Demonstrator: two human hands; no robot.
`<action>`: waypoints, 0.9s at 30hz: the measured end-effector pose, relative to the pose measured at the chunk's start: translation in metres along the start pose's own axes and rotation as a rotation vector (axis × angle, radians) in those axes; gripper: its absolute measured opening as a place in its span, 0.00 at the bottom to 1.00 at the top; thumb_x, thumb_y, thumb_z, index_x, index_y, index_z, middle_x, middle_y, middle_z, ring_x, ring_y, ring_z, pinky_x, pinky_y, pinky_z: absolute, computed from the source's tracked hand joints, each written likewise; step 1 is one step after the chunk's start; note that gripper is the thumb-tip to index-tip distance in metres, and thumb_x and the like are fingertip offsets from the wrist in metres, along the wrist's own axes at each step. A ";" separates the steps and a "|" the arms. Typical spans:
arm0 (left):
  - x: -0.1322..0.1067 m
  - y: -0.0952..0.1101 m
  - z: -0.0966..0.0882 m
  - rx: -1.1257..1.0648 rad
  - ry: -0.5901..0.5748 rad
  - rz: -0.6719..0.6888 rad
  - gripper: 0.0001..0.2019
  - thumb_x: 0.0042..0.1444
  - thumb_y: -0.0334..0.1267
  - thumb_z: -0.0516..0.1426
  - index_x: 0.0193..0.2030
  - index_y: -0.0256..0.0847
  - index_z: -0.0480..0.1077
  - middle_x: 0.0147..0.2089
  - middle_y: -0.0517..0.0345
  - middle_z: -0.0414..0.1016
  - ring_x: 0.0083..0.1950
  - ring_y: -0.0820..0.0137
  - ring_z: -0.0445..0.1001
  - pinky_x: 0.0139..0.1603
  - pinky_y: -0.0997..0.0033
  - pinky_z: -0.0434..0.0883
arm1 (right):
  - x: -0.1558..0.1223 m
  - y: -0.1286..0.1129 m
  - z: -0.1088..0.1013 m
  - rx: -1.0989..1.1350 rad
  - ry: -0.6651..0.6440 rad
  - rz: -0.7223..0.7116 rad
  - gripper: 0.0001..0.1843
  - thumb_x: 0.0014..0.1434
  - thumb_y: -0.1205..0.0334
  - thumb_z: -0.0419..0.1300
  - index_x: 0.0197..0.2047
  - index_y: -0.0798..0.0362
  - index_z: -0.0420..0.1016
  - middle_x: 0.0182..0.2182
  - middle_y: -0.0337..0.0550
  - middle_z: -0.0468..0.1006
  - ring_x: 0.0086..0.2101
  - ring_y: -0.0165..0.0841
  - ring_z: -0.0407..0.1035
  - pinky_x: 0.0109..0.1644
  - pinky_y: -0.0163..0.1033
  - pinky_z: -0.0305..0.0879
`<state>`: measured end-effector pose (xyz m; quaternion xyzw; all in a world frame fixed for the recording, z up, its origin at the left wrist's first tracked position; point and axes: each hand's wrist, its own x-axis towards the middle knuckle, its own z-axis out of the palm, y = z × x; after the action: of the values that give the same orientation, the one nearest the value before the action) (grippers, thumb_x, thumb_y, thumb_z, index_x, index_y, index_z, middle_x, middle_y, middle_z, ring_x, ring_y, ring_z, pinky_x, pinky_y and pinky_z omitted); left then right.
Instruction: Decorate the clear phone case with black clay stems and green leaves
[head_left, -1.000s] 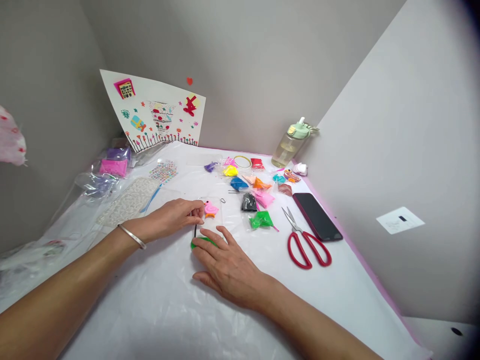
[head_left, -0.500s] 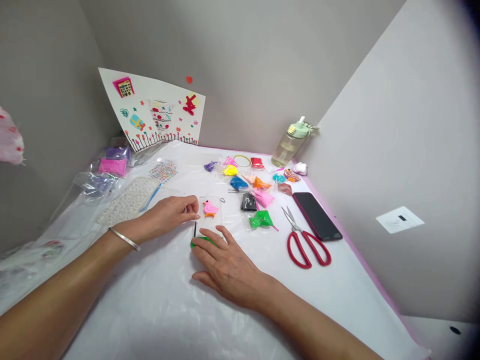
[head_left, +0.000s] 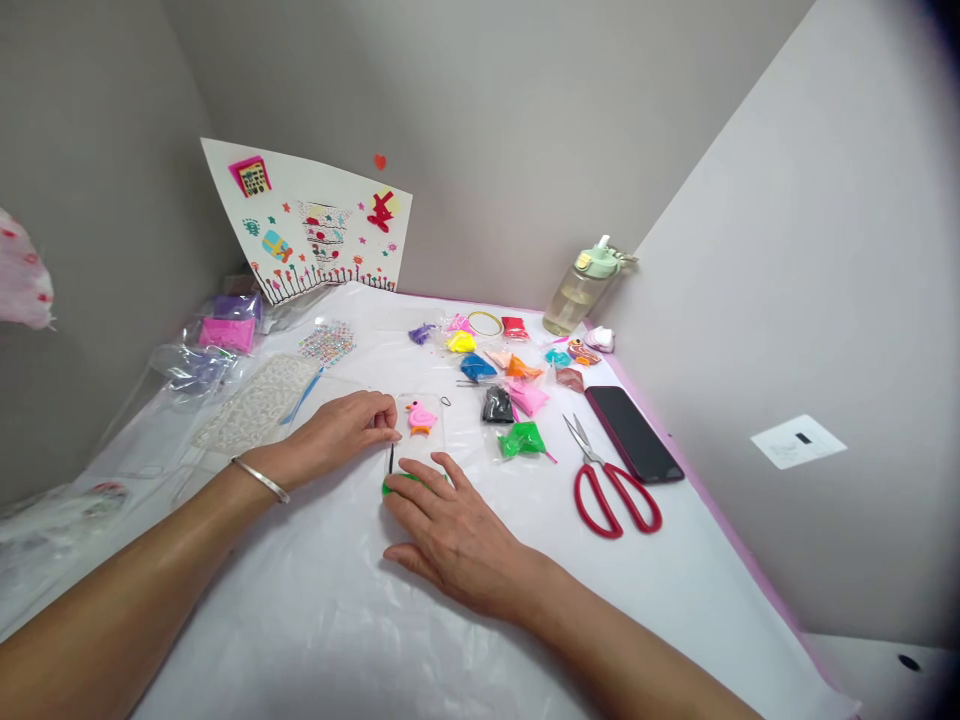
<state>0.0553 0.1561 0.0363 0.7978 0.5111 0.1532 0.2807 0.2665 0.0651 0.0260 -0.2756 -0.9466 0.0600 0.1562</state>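
My left hand (head_left: 341,430), a silver bangle on its wrist, rests on the table with its fingers curled at the left edge of a clear phone case (head_left: 420,440). A pink and orange clay flamingo (head_left: 421,417) sits on that case. My right hand (head_left: 446,525) lies flat with fingers spread, pressing a flat piece of green clay (head_left: 397,482) at the case's near end. A thin black tool (head_left: 391,458) lies between the two hands.
Several small bags of coloured clay (head_left: 499,375) lie behind the case. Red-handled scissors (head_left: 611,485) and a dark phone (head_left: 632,432) lie to the right by the wall. A water bottle (head_left: 581,288) and a decorated card (head_left: 311,230) stand at the back. Sticker sheets and plastic bags (head_left: 225,345) lie left.
My left hand has drawn back a little from the flamingo to the case's left edge. The right hand has stayed on the green clay.
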 end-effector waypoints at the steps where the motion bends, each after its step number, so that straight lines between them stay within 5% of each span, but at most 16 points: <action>1: 0.000 0.000 0.000 -0.001 0.003 -0.001 0.07 0.58 0.43 0.57 0.32 0.44 0.71 0.30 0.62 0.72 0.34 0.66 0.70 0.34 0.70 0.62 | 0.000 0.000 0.000 -0.002 -0.003 0.001 0.18 0.71 0.51 0.55 0.53 0.59 0.69 0.56 0.54 0.75 0.63 0.47 0.60 0.69 0.58 0.51; 13: 0.001 -0.003 0.001 -0.058 0.042 0.011 0.07 0.56 0.43 0.58 0.30 0.44 0.71 0.29 0.63 0.72 0.34 0.65 0.69 0.34 0.70 0.61 | -0.001 0.001 0.001 0.040 0.068 0.007 0.17 0.70 0.52 0.57 0.53 0.57 0.69 0.53 0.54 0.76 0.60 0.45 0.62 0.68 0.55 0.54; 17: -0.008 0.009 -0.010 -0.132 0.124 -0.001 0.13 0.62 0.46 0.51 0.32 0.44 0.71 0.29 0.63 0.69 0.33 0.66 0.68 0.36 0.69 0.61 | -0.002 0.002 0.001 0.051 0.213 -0.015 0.09 0.72 0.67 0.50 0.46 0.56 0.71 0.40 0.47 0.78 0.45 0.38 0.69 0.64 0.51 0.58; 20: -0.026 0.022 -0.022 -0.217 0.217 -0.038 0.14 0.65 0.45 0.46 0.38 0.45 0.70 0.30 0.64 0.66 0.33 0.67 0.65 0.37 0.69 0.63 | -0.004 0.003 0.001 0.050 0.317 0.007 0.15 0.69 0.75 0.46 0.39 0.54 0.71 0.29 0.43 0.73 0.33 0.35 0.65 0.51 0.44 0.66; 23: -0.057 0.031 -0.027 -0.332 0.277 -0.049 0.11 0.62 0.37 0.46 0.44 0.47 0.69 0.38 0.61 0.69 0.42 0.66 0.69 0.44 0.68 0.68 | -0.007 0.002 -0.001 0.057 0.337 0.035 0.14 0.69 0.73 0.47 0.37 0.54 0.71 0.27 0.43 0.70 0.32 0.36 0.62 0.37 0.39 0.63; 27: -0.104 0.038 -0.012 -0.732 0.268 -0.084 0.05 0.62 0.41 0.55 0.44 0.49 0.70 0.49 0.57 0.73 0.52 0.63 0.73 0.54 0.66 0.71 | -0.007 -0.005 -0.007 0.135 0.326 0.048 0.12 0.70 0.70 0.47 0.40 0.55 0.71 0.29 0.44 0.73 0.31 0.35 0.64 0.35 0.38 0.63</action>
<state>0.0320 0.0536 0.0732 0.5964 0.4870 0.4163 0.4835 0.2714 0.0571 0.0318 -0.2932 -0.8956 0.0817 0.3244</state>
